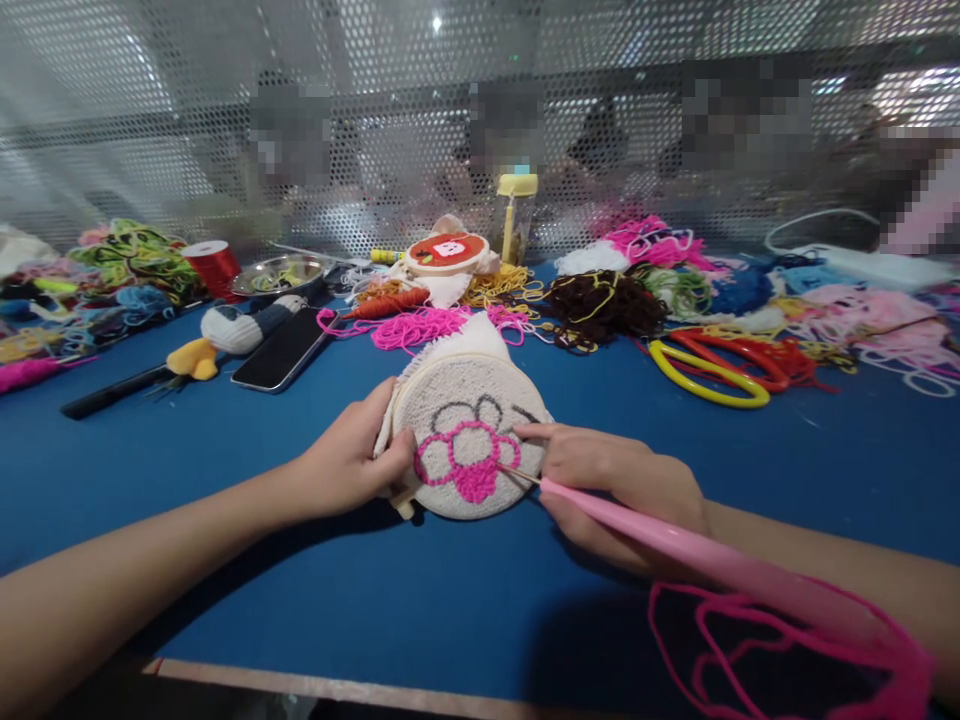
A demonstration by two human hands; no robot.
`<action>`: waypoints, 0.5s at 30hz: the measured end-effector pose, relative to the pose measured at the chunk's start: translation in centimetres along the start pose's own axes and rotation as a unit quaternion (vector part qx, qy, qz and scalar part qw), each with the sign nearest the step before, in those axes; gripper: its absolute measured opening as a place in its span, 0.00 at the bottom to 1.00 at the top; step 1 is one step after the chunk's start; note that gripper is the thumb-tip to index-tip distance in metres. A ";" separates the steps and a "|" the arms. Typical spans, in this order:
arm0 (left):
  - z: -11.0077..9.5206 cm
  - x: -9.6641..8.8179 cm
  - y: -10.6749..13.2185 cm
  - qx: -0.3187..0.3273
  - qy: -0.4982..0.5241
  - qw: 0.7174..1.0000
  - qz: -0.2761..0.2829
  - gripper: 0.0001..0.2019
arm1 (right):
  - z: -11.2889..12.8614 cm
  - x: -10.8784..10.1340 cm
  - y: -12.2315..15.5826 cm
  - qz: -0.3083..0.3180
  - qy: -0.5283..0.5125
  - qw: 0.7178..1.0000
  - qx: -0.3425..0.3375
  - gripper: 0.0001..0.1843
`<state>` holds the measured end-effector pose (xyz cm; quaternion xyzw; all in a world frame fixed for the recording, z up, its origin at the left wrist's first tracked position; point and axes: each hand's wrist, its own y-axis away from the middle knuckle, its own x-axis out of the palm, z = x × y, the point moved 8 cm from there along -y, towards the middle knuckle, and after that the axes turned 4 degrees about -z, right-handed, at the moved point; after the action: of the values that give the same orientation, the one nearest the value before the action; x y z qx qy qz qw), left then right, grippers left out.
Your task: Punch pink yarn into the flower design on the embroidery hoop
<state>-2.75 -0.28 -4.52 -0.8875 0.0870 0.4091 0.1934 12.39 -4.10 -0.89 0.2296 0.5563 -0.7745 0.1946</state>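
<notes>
A round embroidery hoop [471, 395] with cream fabric stands tilted on the blue table [225, 450]. A pink yarn flower outline is stitched on the fabric, with part of the flower filled in. My left hand [352, 460] grips the hoop's left edge, thumb over the fabric. My right hand [615, 480] holds a pink punch needle [675, 535], its metal tip touching the pink stitching. Pink yarn [750, 640] trails from the tool toward the lower right.
Piles of coloured yarn [652, 275] lie across the back of the table. A black phone [281, 355], a stuffed toy [232, 335], yellow and red scissors [712, 370], a metal bowl [281, 272], a red spool [214, 265] and another finished hoop [448, 252] lie there. A perforated screen stands behind, people beyond it.
</notes>
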 end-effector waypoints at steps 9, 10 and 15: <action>-0.1 0.0 0.0 0.007 0.006 1.000 -0.002 0.15 | -0.5 0.4 0.1 0.031 0.024 0.999 -0.008 0.05; -0.2 0.0 0.0 0.012 0.006 1.000 -0.004 0.15 | -0.6 0.8 0.4 0.048 0.041 0.998 -0.019 0.06; -0.6 -0.2 0.3 0.037 0.007 0.999 -0.021 0.13 | -1.0 2.6 1.9 0.109 0.140 0.981 -0.076 0.07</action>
<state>-2.56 -0.80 -4.14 -0.8841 0.0846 0.3955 0.2341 11.47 -3.82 -4.13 0.3795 0.6071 -0.6641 0.2154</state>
